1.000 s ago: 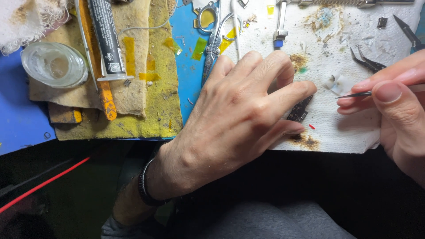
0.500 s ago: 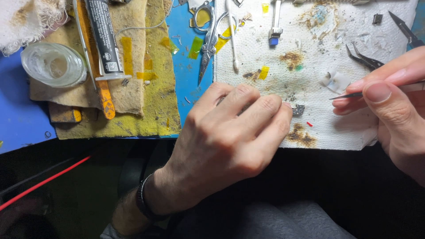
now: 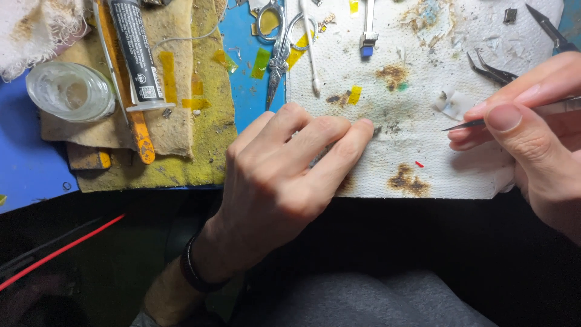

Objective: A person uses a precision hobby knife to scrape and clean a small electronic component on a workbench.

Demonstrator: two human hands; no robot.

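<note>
My left hand (image 3: 284,181) lies palm down on the stained white paper towel (image 3: 423,103), its fingers bent and close together over the towel's near left edge. A tiny dark speck (image 3: 376,129) shows just past its fingertips; anything under the fingers is hidden. A dark band circles that wrist. At the right edge, my right hand (image 3: 532,133) pinches fine-pointed tweezers (image 3: 472,124) between thumb and fingers. The tip points left, just above the towel, a short way from my left fingertips. A small red sliver (image 3: 419,163) lies on the towel below the tip.
Scissors (image 3: 275,54) and a cotton swab (image 3: 311,54) lie at the towel's far left. Dark pliers (image 3: 493,69) and cutters (image 3: 548,27) rest at the far right. On the left are a yellow cloth (image 3: 181,157), a black tube (image 3: 136,54), a glass jar (image 3: 69,91), a blue mat (image 3: 24,169) and a red wire (image 3: 60,251).
My left hand has slid left and back toward the towel's near edge, baring more of the towel's middle. My right hand has stayed in place with the tweezers.
</note>
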